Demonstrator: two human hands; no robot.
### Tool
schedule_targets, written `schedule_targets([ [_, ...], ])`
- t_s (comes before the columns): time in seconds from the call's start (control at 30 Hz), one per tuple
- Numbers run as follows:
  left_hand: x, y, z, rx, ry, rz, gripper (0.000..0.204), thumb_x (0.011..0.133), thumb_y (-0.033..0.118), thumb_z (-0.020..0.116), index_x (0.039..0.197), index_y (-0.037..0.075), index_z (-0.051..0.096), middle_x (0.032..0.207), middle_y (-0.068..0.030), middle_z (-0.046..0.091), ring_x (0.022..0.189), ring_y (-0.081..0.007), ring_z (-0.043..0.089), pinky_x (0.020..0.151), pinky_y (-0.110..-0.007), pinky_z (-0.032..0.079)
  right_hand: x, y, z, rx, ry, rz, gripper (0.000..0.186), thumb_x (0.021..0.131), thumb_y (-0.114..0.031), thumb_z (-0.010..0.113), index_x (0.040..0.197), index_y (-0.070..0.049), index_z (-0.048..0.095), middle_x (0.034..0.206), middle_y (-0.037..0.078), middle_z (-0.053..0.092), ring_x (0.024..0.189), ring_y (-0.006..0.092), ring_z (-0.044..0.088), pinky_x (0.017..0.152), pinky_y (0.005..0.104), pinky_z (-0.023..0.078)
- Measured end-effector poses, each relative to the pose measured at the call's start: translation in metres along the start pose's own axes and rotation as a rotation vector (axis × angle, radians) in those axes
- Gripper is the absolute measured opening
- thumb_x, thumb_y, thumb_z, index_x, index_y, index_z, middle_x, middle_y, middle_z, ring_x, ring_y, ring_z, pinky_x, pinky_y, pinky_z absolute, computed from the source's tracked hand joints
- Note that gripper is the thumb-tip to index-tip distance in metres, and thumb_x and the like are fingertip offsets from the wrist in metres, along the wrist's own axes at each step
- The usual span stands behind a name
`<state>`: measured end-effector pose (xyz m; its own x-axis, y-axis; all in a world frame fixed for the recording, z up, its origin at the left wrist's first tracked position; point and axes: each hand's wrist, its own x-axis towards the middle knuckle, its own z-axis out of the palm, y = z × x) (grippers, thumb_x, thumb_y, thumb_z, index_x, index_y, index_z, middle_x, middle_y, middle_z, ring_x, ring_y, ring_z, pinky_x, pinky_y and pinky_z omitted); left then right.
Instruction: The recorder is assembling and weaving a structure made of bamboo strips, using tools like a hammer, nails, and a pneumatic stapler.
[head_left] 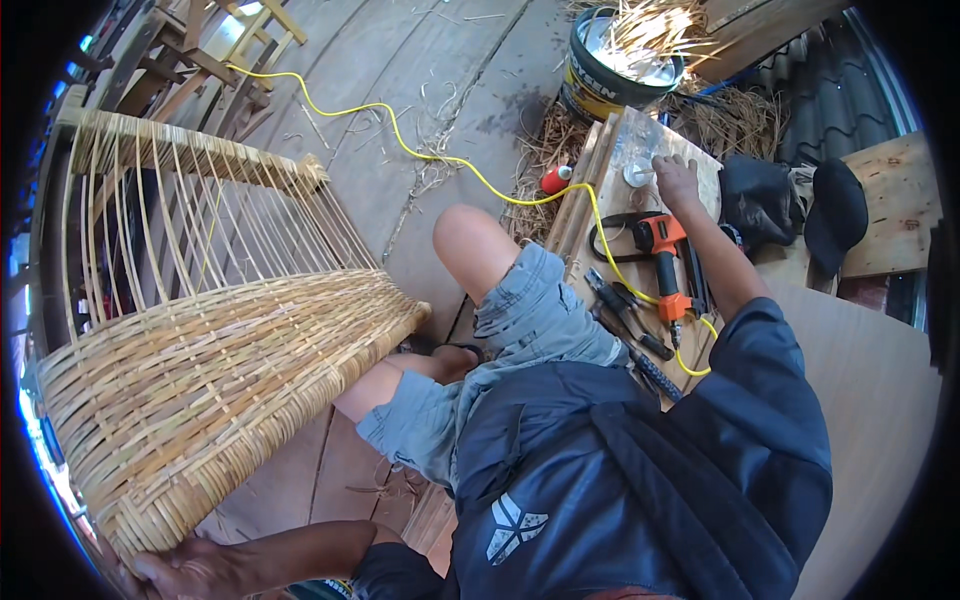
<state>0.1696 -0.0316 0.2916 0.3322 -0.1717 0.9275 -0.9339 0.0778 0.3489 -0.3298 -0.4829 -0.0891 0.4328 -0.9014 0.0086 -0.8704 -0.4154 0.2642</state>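
Observation:
A half-woven rattan chair frame (230, 380) stands at the left; its near part is a tight weave, and bare upright strands span the rest. At its lower corner my left hand (185, 570) is closed round the bound edge, with some fingers hidden. To the right, my right hand (677, 185) reaches over a wooden bench (705, 145). Its bent fingers are at a clear plastic container (637, 170), whose exact shape is hard to make out. Nearer me on the bench lies an orange and black air stapler (665, 255), joined to a yellow air hose (480, 178).
Hand tools with dark handles (625, 310) lie beside the stapler. A small red bottle (556, 179) stands by the bench. Beyond it is a dark bucket (600, 85) holding cane strips. A black cap (838, 215) and a black bag (760, 195) rest at the right. Scraps litter the plank floor (380, 70).

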Motion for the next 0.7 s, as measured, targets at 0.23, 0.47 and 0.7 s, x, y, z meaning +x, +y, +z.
schedule_targets([
  [0.23, -0.002, 0.011, 0.028, 0.291, 0.127, 0.246, 0.015, 0.085, 0.011, 0.055, 0.082, -0.001, 0.046, 0.080, -0.0133, 0.055, 0.079, -0.0267, 0.056, 0.072, -0.037, 0.044, -0.002, 0.013, 0.013, 0.224, -0.057, -0.087, 0.017, 0.084, -0.010, 0.044, 0.096, -0.011, 0.057, 0.084, 0.013, 0.060, 0.084, 0.0319, 0.062, 0.072, 0.0432, 0.048],
  [0.47, -0.003, 0.015, 0.032, 0.281, 0.026, 0.116, 0.024, 0.087, 0.016, 0.057, 0.094, -0.007, 0.055, 0.106, -0.0227, 0.057, 0.096, -0.0285, 0.056, 0.085, -0.040, 0.046, 0.003, 0.006, -0.015, 0.332, -0.174, 0.235, 0.024, 0.086, -0.017, 0.040, 0.094, -0.004, 0.059, 0.093, 0.020, 0.064, 0.090, 0.0372, 0.061, 0.076, 0.0459, 0.048],
  [0.7, 0.001, -0.004, 0.007, 0.471, 0.061, 0.207, 0.025, 0.089, 0.025, 0.055, 0.097, 0.001, 0.061, 0.103, -0.0188, 0.061, 0.094, -0.0313, 0.060, 0.078, -0.038, 0.050, 0.014, 0.022, 0.042, 0.492, -0.130, 0.065, 0.030, 0.087, -0.023, 0.042, 0.081, 0.000, 0.061, 0.074, 0.022, 0.060, 0.075, 0.0409, 0.057, 0.067, 0.0474, 0.044],
])
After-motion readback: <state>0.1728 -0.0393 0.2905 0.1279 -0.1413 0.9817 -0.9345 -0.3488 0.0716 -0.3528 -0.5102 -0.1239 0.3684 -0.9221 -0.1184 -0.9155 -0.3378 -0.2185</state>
